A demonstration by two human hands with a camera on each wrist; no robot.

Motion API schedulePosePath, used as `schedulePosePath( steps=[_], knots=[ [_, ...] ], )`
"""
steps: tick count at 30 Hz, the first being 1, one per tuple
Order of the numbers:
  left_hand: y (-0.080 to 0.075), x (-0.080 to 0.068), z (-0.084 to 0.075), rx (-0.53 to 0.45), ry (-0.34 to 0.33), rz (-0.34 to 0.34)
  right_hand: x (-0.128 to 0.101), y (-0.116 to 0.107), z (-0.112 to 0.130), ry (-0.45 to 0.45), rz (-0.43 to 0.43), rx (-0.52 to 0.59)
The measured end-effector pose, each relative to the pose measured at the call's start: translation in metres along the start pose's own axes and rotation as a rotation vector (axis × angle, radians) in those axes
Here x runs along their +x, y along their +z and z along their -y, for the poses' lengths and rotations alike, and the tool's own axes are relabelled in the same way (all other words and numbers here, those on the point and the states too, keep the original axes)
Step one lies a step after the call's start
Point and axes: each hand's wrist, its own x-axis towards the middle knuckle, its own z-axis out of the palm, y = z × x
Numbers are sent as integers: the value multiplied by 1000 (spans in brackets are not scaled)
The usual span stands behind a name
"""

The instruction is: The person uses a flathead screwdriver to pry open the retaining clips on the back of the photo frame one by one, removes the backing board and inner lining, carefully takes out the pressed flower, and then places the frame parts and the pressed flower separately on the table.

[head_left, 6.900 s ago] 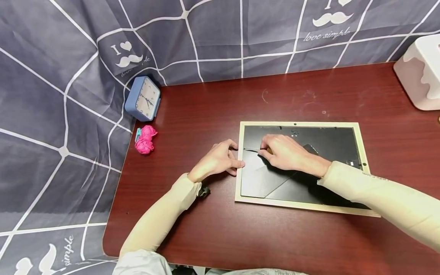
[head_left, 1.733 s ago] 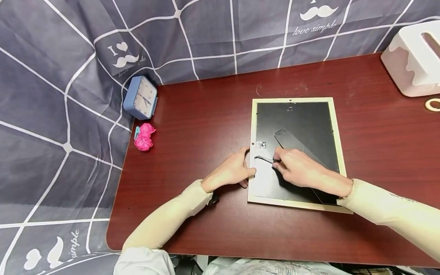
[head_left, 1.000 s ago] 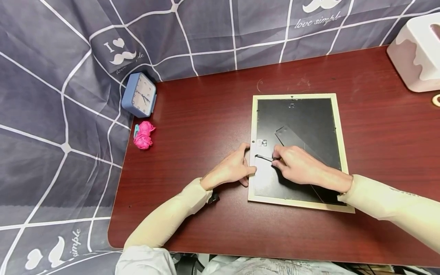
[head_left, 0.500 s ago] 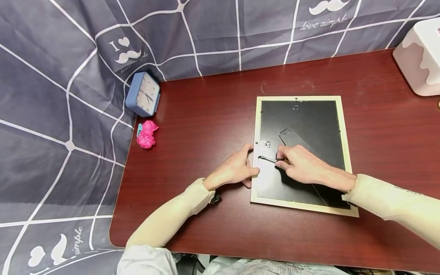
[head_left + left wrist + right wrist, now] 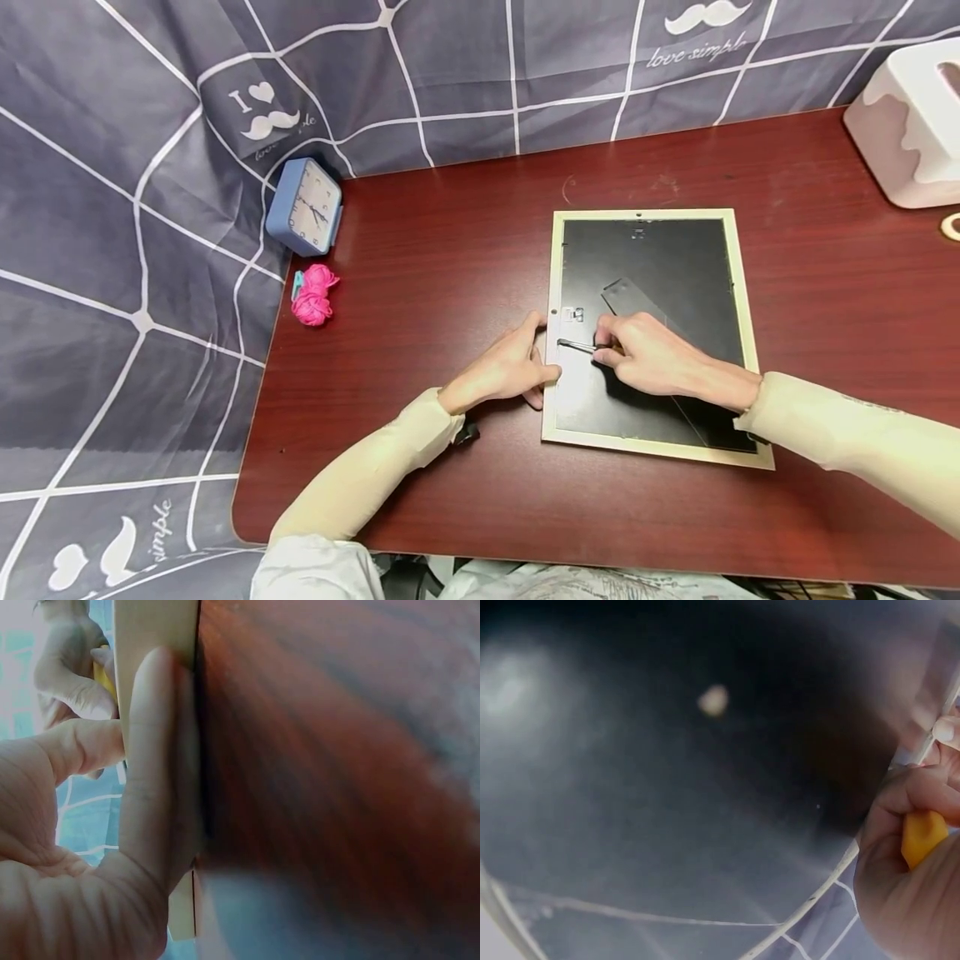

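Note:
A cream picture frame [image 5: 738, 275] lies face down on the dark red table [image 5: 450, 275], its black backing [image 5: 660, 250] and folded stand leg [image 5: 628, 298] facing up. My right hand [image 5: 648, 360] pinches a small screwdriver [image 5: 576, 346] with a yellow handle [image 5: 922, 834]. Its metal tip sits at the backing's left edge, just below a small metal hanger [image 5: 575, 315]. My left hand [image 5: 506, 371] rests against the frame's left rim [image 5: 154, 630], one finger [image 5: 154, 772] lying straight along it.
A blue clock [image 5: 306, 207] and pink yarn [image 5: 313, 296] sit at the table's left edge. A white box [image 5: 911, 125] and a wooden ring [image 5: 951, 225] are at the far right. Grey patterned cloth [image 5: 112, 250] hangs behind and to the left.
Since the earliest frame the picture frame has been turned from landscape to portrait. Over the last second both hands stay at its left edge, and the screwdriver barely moves.

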Motion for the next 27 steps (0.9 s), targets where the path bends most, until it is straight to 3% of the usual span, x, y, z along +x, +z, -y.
schedulePosePath(
  steps=[14, 21, 27],
  knots=[
    [0, 0, -1, -5, -6, 4, 2, 2, -1, -25, -20, -9],
    [0, 2, 1, -73, 23, 38, 0, 1, 0, -11, -31, -12],
    [-3, 0, 1, -38, 9, 39, 2, 3, 0, -25, -27, -4]
  ],
)
